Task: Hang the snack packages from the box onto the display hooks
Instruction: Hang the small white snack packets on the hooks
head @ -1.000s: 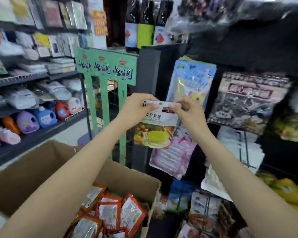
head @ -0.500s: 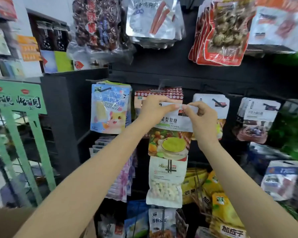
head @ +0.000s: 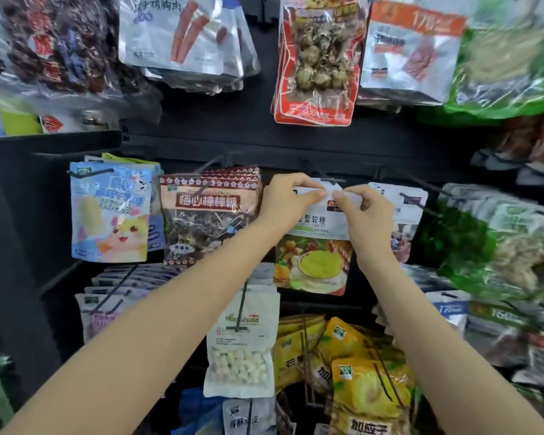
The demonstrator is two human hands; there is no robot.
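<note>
A white snack package (head: 314, 255) with a fruit picture on its lower half hangs upright from my two hands in front of the black display wall. My left hand (head: 288, 200) pinches its top edge on the left and my right hand (head: 363, 211) pinches it on the right. The pack's top sits right at a black display hook (head: 325, 177) that juts out from the wall's rail; whether the hook passes through the pack's hole is hidden by my fingers. The box is out of view.
Hooks all around carry packs: a brown lollipop pack (head: 208, 215) and a blue cartoon pack (head: 110, 211) to the left, a white pack (head: 402, 211) just right, a white candy pack (head: 242, 343) and yellow packs (head: 358, 372) below, red and silver packs above.
My view has swung up and to the right, from the box and green stand to the hook wall. Both hands have carried the pack up to the hook in the middle row.
</note>
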